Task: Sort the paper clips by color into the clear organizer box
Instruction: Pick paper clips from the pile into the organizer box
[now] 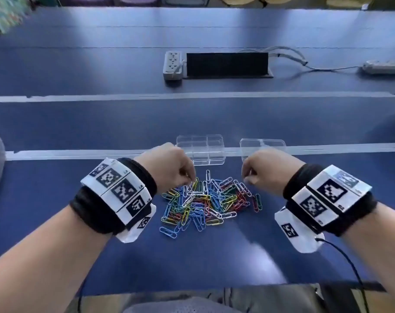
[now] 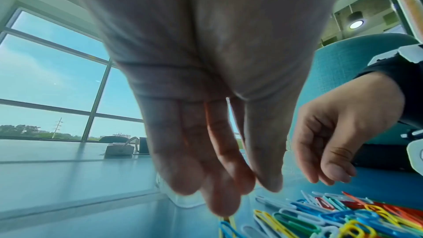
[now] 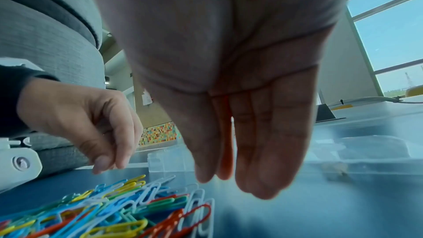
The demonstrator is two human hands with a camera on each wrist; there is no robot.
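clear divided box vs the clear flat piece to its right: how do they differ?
The clear plastic organizer box shows inner divider walls; the clear plastic flat piece, probably its lid, shows none clearly. The box stands taller; the flat piece looks shallower. The box sits just beyond the pile of coloured paper clips; the flat piece lies apart, to its right. Shared: both transparent, neither holds clips, both straddle the white tape line.

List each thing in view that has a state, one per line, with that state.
organizer box: open, compartments look empty
lid: off, lying to the right of the box
paper clips: unsorted, in a mixed pile on the table
left hand: fingers curled, tips at the pile; grip unclear
right hand: loosely curled above the pile, holding nothing
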